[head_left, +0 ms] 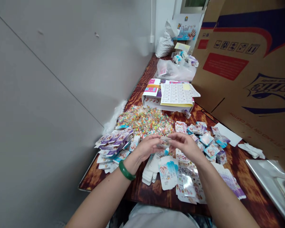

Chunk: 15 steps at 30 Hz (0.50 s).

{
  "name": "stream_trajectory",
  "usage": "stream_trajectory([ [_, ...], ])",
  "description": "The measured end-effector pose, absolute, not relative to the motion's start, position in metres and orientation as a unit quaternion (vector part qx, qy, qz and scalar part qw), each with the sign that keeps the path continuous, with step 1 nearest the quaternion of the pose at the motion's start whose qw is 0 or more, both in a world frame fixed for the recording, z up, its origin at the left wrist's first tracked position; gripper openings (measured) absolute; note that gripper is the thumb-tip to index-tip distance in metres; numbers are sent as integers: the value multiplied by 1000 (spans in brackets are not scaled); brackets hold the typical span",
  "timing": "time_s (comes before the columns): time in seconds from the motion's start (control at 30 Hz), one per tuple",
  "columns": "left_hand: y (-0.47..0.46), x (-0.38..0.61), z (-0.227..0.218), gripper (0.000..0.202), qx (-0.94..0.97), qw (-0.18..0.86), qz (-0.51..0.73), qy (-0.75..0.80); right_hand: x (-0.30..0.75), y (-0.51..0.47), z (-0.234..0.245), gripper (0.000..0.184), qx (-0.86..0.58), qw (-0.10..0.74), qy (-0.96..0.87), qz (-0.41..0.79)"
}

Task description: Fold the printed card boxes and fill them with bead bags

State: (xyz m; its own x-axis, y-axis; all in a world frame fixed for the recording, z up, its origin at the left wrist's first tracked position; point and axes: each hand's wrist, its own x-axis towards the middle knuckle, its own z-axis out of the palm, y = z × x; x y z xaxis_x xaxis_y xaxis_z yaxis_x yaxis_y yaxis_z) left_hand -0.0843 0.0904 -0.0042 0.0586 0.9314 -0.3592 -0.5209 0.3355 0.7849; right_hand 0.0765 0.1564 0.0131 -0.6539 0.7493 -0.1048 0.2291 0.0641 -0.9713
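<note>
Between my left hand (pixel 150 147) and my right hand (pixel 184 144) is a small pale carton (pixel 165 139), held by the fingers of both. Its exact shape is partly hidden by the fingertips. Just below lie flat printed cartons (pixel 168 172) in white and blue, and beside them sheets of nail stickers (pixel 188 177). Past my hands spreads a heap of small clear packets with colourful bits (pixel 147 122). Left of my wrist rises a pile of purple and blue cartons (pixel 116 142). Folded small boxes (pixel 210 145) lie heaped on the right.
A large brown cardboard box (pixel 247 79) stands along the right side, and a grey wall (pixel 68 63) along the left. Farther back are a white box with label sheets (pixel 178 93), a plastic bag (pixel 177 69) and a white sack (pixel 166 42). A silver metal object (pixel 263 174) sits at right.
</note>
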Motion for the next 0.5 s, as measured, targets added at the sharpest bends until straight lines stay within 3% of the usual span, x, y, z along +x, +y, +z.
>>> stream_trajectory([
  [0.13,90,-83,-2,20,221,685,540,436,77,164,2,31,-331,234,-591,697],
  [0.33,92,-83,-12,28,228,643,529,504,69,155,-5,17,-341,354,-698,521],
  [0.4,92,-84,-12,30,235,637,533,505,69,154,-5,14,-314,358,-747,465],
  [0.5,91,-85,-12,31,249,648,524,494,69,155,-5,13,-327,350,-740,472],
])
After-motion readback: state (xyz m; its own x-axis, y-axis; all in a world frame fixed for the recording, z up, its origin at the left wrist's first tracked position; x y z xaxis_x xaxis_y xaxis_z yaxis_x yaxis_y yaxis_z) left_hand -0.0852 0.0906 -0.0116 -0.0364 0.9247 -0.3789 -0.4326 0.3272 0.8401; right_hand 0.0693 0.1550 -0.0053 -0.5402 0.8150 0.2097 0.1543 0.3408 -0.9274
